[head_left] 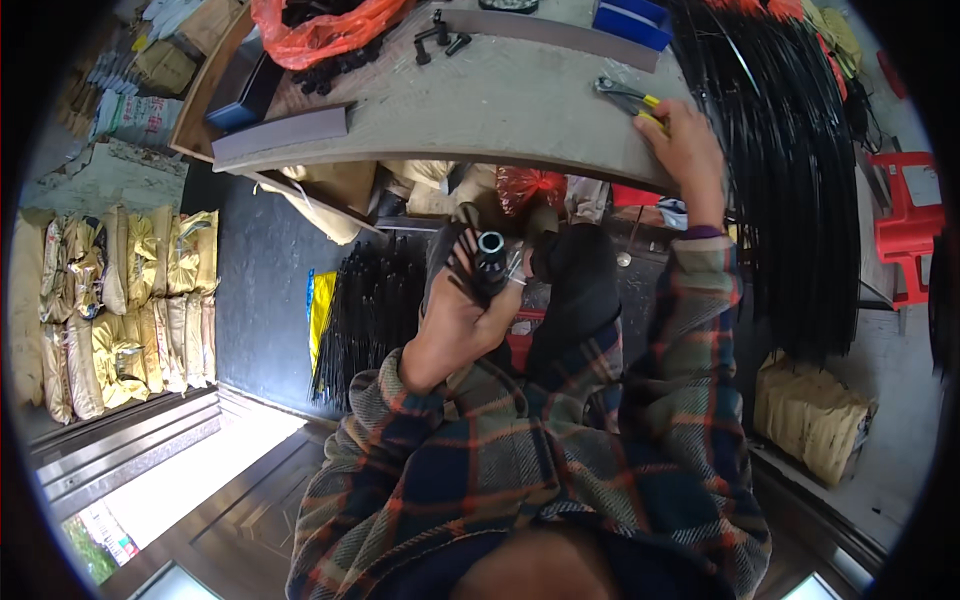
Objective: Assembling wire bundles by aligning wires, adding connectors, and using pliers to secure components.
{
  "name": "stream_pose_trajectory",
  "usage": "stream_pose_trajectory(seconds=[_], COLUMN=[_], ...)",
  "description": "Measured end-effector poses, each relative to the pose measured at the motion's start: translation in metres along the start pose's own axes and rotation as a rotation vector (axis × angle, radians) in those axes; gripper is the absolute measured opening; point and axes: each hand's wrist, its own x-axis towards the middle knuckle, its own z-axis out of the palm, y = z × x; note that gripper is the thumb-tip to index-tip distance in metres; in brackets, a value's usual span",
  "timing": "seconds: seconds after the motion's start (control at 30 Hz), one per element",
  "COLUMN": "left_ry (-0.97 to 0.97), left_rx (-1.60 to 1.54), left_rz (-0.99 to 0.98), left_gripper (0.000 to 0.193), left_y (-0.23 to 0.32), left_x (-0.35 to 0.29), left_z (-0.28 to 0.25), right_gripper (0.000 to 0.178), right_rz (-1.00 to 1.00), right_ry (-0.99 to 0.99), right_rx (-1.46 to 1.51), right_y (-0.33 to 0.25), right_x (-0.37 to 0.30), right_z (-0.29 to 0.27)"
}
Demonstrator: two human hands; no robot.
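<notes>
My left hand (452,328) is closed around a black tube (490,265) with a pale ring at its upper end. Several thin dark rods stick out beside the tube, from the same grip. They are held above my lap, in front of the table. On the right, my right hand (688,145) reaches over the table's front edge, fingers closed on the yellow handles of a pair of pliers (628,97). The pliers' metal jaws point left, over the grey tabletop (480,105).
Small black parts (440,38) and an orange plastic bag (320,35) sit on the table, with a blue box (632,22) at the back. Bundles of long black rods (800,200) hang at the right; more rods (370,310) stand left of my legs. Red stools (903,210) are farther right.
</notes>
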Motion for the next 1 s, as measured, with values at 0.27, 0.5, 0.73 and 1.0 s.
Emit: stream_pose_trajectory(seconds=[0.27,0.5,0.73,1.0], left_ry=[-0.070,-0.060,-0.178,-0.203], left_rx=[-0.007,-0.194,-0.191,-0.135], left_rz=[-0.073,-0.077,0.062,0.008], left_gripper=[0.016,0.019,0.022,0.035], left_y=[-0.010,-0.001,-0.007,0.000], left_x=[-0.011,-0.014,-0.010,-0.012], left_z=[-0.020,-0.028,-0.027,-0.028], right_gripper=[0.023,0.029,0.040,0.033], right_rz=[0.105,-0.408,-0.759,-0.678], right_ry=[-0.024,-0.214,0.333,0.499], right_rx=[0.112,0.257,-0.428,-0.373], right_y=[-0.031,-0.115,-0.109,-0.108], right_x=[-0.017,-0.082,-0.072,-0.098], right_z=[-0.029,-0.110,-0.110,-0.084])
